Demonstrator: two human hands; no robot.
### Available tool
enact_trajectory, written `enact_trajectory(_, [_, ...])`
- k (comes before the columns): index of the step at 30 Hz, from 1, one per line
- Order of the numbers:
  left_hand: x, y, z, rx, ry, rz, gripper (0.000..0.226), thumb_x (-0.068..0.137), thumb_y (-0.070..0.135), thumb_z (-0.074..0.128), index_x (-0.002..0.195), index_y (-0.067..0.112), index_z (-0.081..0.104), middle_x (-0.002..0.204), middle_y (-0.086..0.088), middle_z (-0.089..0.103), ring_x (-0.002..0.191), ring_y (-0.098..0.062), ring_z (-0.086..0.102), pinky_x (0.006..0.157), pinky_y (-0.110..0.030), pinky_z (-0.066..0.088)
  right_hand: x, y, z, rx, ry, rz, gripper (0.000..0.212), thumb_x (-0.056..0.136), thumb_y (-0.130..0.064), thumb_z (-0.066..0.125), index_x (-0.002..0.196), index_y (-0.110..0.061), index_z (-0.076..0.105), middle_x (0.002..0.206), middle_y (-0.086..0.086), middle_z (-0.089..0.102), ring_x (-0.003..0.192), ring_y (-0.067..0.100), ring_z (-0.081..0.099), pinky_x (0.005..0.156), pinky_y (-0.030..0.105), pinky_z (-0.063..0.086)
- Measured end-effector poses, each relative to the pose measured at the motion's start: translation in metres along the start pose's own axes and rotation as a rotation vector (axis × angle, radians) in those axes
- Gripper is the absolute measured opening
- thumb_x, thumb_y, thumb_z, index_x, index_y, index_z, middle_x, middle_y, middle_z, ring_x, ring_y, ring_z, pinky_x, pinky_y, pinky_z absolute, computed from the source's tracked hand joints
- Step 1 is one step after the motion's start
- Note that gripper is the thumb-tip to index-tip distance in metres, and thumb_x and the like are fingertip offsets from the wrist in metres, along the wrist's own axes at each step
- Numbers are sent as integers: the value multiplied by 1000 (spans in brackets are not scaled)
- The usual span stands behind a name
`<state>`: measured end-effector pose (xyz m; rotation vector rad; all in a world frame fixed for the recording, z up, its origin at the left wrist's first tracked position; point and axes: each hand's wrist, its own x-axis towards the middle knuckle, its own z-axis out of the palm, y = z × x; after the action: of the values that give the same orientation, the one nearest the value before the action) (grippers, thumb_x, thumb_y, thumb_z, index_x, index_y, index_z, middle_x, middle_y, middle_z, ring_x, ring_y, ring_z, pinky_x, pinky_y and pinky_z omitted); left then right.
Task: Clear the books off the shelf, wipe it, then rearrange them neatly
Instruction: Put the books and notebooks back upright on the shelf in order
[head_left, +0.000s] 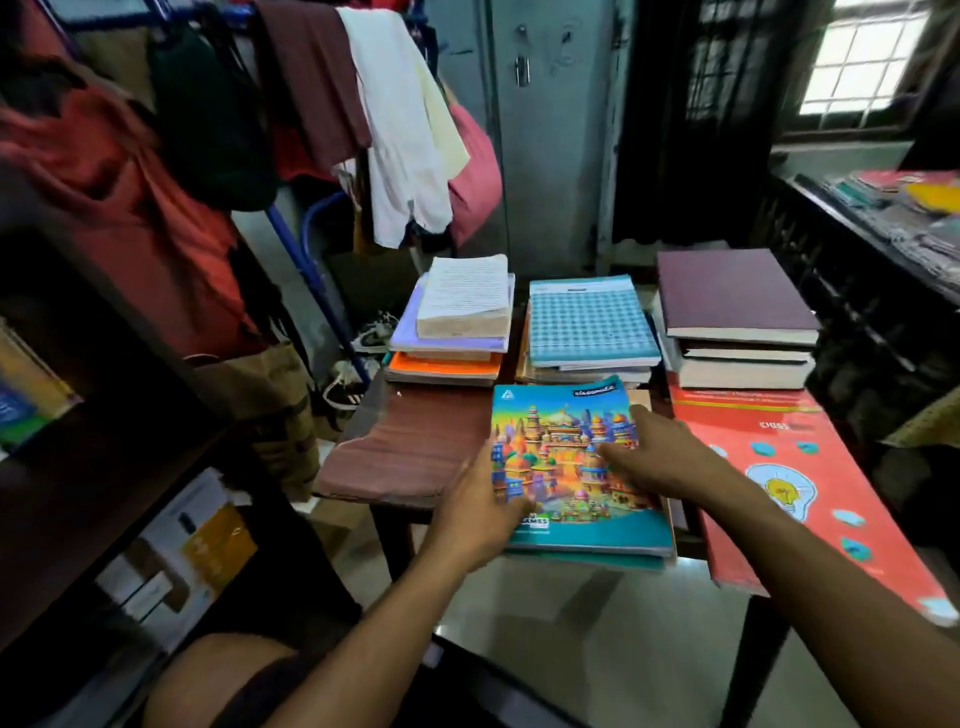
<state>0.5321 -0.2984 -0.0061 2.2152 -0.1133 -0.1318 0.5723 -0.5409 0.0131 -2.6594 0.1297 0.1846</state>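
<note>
A: Brown cloth lies folded at the bench's left front, and the left hand sits just right of it. What is that grip doing?

B: It curls round the left edge of the castle notebook, thumb on the cover, fingers hidden under the side. The notebook tops a low pile at the front middle of the bench, just in front of the checked pile.

A: And the right hand?

B: Fingers straight, lying flat on the cover's right part. It holds nothing; it presses.

A: So which step is this, do you judge?

B: Stacking cleared books, I think. The shelf at far left is dark and partly out of view.

A: How should it be done well?

B: Square the edges first. The pile's near end juts over the bench edge, so I would slide it back toward the checked pile, not forward. Keep the flat hand down so the glossy cover does not skate.

A: Any risk on the right?

B: The red book lies just beside it and also overhangs the front. A nudge could tip it.
</note>
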Motion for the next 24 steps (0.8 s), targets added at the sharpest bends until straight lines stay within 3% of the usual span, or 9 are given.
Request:
enact_trajectory(3, [1,15,10,-53,-41,-24,66,89,30,77,146,37,43,132,17,55,118,-10,60,103,-40,51,-4,9,-8,135,41,16,50,92,-43,69,130,-21,46,123,3,63,101,21,63,75,32,52])
enact_trajectory(6, [5,21,13,-85,8,-87,61,89,28,78,141,33,46,127,14,58,112,-12,63,97,-40,54,-5,11,-9,204,101,12,38,92,-35,71,121,-21,52,117,1,67,91,15,64,67,30,51])
enact_trajectory(11, [11,13,0,-192,40,-216,51,85,21,82,122,32,48,114,11,70,93,-8,71,82,-38,61,-4,-1,-4,286,75,-17,34,89,-35,75,115,-23,56,109,-5,69,85,6,67,71,33,59])
enact_trajectory(16, [5,-9,-12,-185,142,-340,53,74,36,86,110,33,48,106,7,70,91,-15,72,80,-44,62,-6,-24,11,348,39,-67,37,89,-32,75,121,-24,58,112,-7,69,91,9,69,82,40,60])
enact_trajectory(19, [-2,-20,-21,-423,150,-443,48,77,26,88,112,21,56,106,0,75,88,-19,75,80,-41,63,-5,-34,22,378,66,-81,50,91,-34,74,135,-21,55,118,-6,64,91,6,66,69,26,55])
enact_trajectory(22, [-9,-15,-28,-633,116,-492,53,77,18,88,119,11,56,98,-6,78,79,-21,77,66,-34,61,-6,-38,35,395,90,-30,64,88,-43,74,143,-20,52,132,2,61,107,18,65,87,42,58])
enact_trajectory(24, [-11,-6,-33,-691,118,-519,49,79,21,87,116,12,56,92,-7,79,73,-20,77,60,-30,58,-6,-42,38,426,26,-19,49,88,-43,72,131,-23,61,116,-4,70,95,13,71,86,43,59])
